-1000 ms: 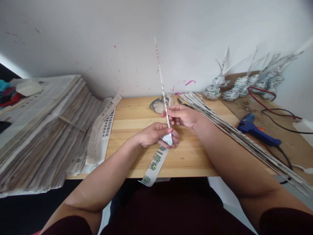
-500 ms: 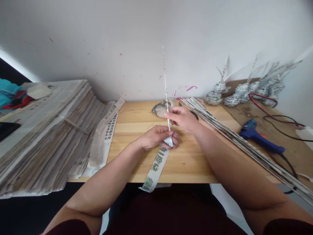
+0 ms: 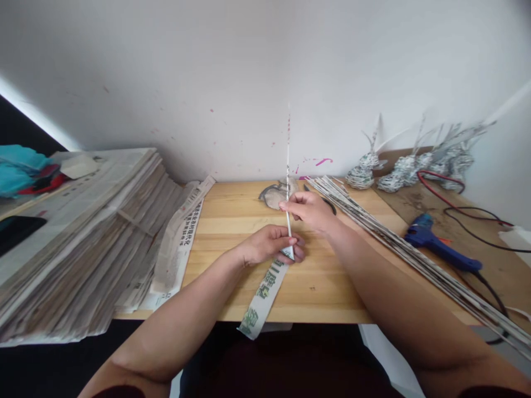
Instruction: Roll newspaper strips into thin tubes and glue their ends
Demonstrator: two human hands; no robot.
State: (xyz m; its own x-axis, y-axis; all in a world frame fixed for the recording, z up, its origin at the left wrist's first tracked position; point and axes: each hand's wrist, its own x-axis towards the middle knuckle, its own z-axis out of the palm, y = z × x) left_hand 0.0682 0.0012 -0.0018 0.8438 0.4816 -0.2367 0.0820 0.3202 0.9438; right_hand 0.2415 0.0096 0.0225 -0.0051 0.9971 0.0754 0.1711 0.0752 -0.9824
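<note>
Slender paper tube (image 3: 289, 224) could slacken or crease

At nine o'clock from the hands, the tall newspaper stack (image 3: 112, 237) has uneven edges; a bump from the left elbow might make sheets slide. The bundle of paper sticks (image 3: 385, 229), running from one to four o'clock, lies near the right forearm, whose outward swing could scatter it. The blue glue gun (image 3: 440, 246) sits at three o'clock.

The right hand (image 3: 311, 211) pinches the tube, which points to twelve; too tight a pinch might crease it. The left hand (image 3: 265, 244) grips its lower end with the printed strip (image 3: 265, 290). That strip trails towards seven, past the table edge (image 3: 323, 312); snagging on clothing could loosen the winding.
</note>
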